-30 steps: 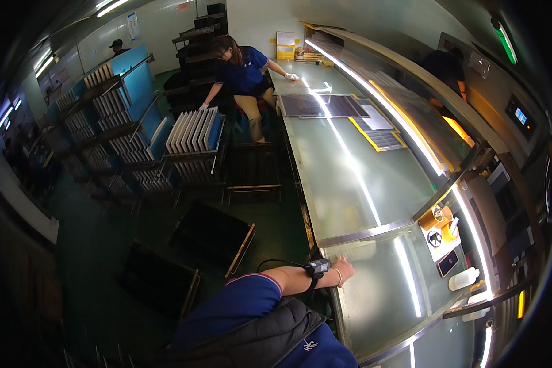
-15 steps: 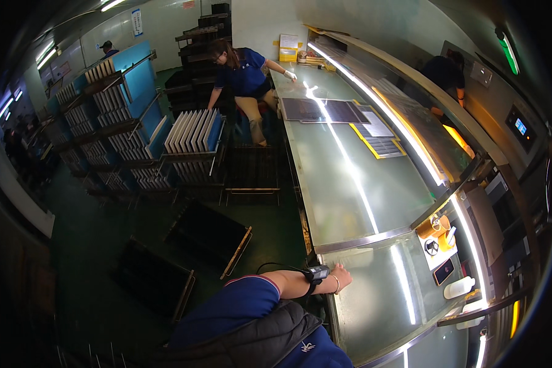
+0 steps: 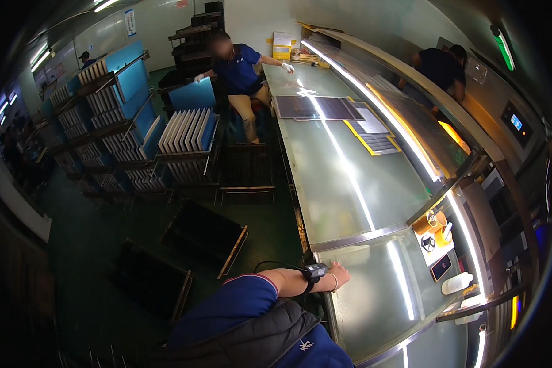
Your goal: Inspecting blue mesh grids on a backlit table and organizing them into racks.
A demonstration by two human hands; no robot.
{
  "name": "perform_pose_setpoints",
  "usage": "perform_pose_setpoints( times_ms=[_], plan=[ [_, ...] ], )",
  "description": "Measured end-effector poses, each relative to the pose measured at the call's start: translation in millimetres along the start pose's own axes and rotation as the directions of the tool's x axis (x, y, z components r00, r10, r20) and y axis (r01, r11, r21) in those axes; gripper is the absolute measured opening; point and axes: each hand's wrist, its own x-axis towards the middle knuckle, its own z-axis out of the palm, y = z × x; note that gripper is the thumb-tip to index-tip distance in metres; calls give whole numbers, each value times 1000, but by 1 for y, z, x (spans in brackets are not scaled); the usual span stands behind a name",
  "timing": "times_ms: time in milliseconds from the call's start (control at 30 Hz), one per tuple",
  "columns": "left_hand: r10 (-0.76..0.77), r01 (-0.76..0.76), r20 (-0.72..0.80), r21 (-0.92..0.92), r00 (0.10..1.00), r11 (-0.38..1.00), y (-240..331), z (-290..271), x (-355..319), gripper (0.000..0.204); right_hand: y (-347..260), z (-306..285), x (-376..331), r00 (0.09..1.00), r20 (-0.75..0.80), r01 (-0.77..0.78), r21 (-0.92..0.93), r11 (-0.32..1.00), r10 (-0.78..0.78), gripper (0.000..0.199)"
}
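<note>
My left hand [image 3: 338, 276] rests on the near left edge of the glass-topped table [image 3: 374, 300]. Its fingers look loosely curled, and nothing shows in them. A black device [image 3: 316, 271] is strapped to that wrist, with a thin bracelet beside it. My right hand is out of the picture. Across the table at its right side are a phone [image 3: 440, 267], a white plastic bottle [image 3: 457, 283] and a brown tape roll [image 3: 431, 222] on a white sheet, all apart from my hand.
A seated co-worker [image 3: 242, 73] at the far left holds a blue panel [image 3: 192, 95] above racks of panels [image 3: 187, 132]. Dark film sheets [image 3: 319, 108] lie on the far table. Low black racks [image 3: 202, 236] stand on the floor. Another person [image 3: 438, 70] is behind the slanted glass.
The co-worker has straightened up and raised a blue panel out of the rack. The person behind the glass has shifted. My left hand stays at the table edge.
</note>
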Motion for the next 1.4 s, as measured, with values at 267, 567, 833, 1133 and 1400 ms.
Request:
perform_pose_setpoints(
  times_ms=[267, 567, 833, 1133, 1400],
  plan=[
    [26, -23, 64, -42, 998, 999, 3, -13, -9, 38, -30, -48, 28, 993, 112, -44, 32, 999, 40, 46],
    [27, -29, 55, 25, 998, 999, -9, -25, -28, 37, -43, -56, 21, 980, 176, -95, 2, 995, 93, 44],
    [125, -126, 17, 64, 992, 990, -10, -37, -21, 48, -41, -47, 48, 955, 222, -219, 86, 972, 195, 41],
    [122, -105, -59, 226, 991, 968, -1, 1, 3, 71, 19, -26, 72, 749, 184, -617, 543, 569, 637, 52],
    [74, -54, -60, 281, 995, 958, -22, -10, -11, 71, 116, -45, 379, 521, 612, 27, 685, -728, 595, 61]
  ],
)
